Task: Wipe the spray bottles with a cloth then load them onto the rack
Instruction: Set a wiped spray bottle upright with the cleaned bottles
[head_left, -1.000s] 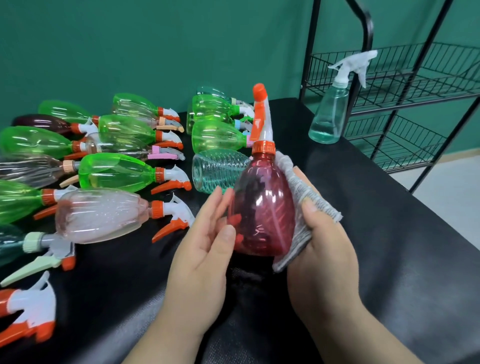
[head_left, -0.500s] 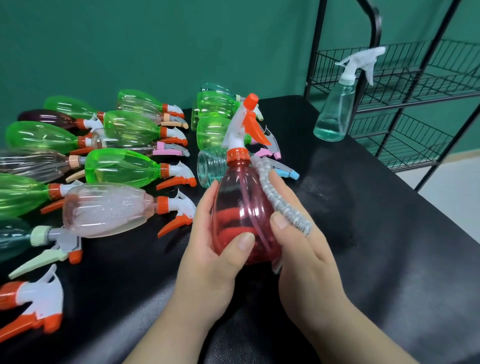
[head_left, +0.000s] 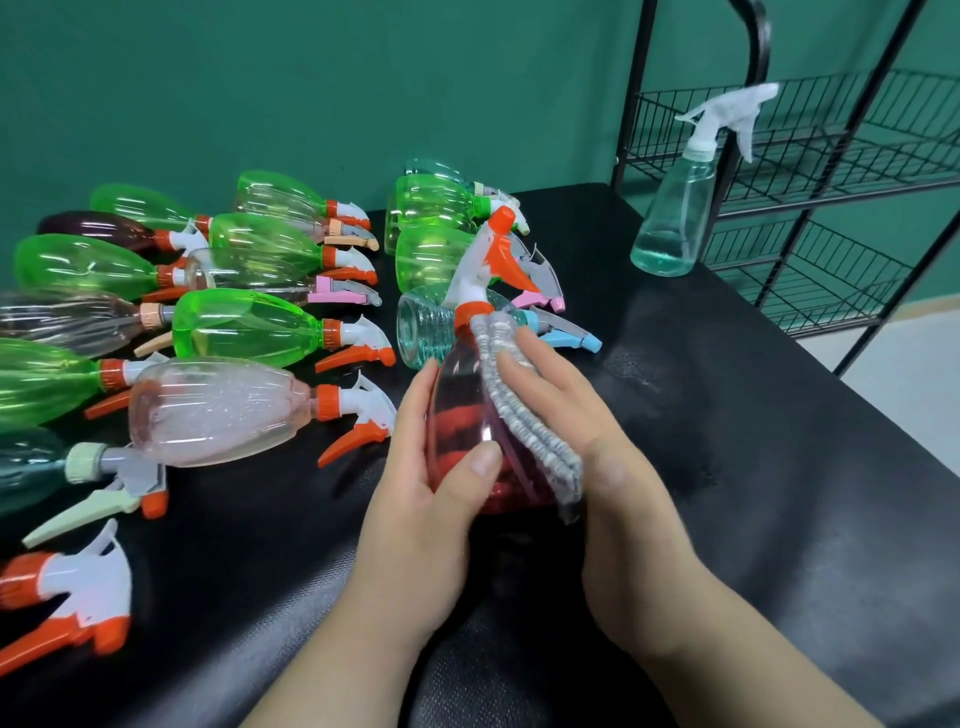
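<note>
Head view: farthest left of the left hand (head_left: 415, 499), a loose white and orange trigger head (head_left: 67, 597) lies on the black table (head_left: 779, 467). Beyond it, rows of green bottles (head_left: 244, 327) lie on their sides. A pale pink bottle (head_left: 218, 410) lies just left of the left hand, its orange trigger pointing toward that hand. The left hand grips the red spray bottle (head_left: 462, 415), thumb across the near face and fingers wrapped round the far side. The bottle stands almost upright between the two hands, its white and orange trigger head at the top. A folded grey cloth (head_left: 524, 415) lies down the bottle's right side. The right hand (head_left: 613, 467) covers the cloth, its fingers nearly straight and pressing the cloth flat against the bottle. Just beyond the fingertips a ribbed teal bottle (head_left: 421, 327) lies on its side. Well beyond and to the right of the right hand, a clear bottle with a white trigger (head_left: 675, 218) stands upright at the table's edge, in front of the black wire rack (head_left: 831, 130).
</note>
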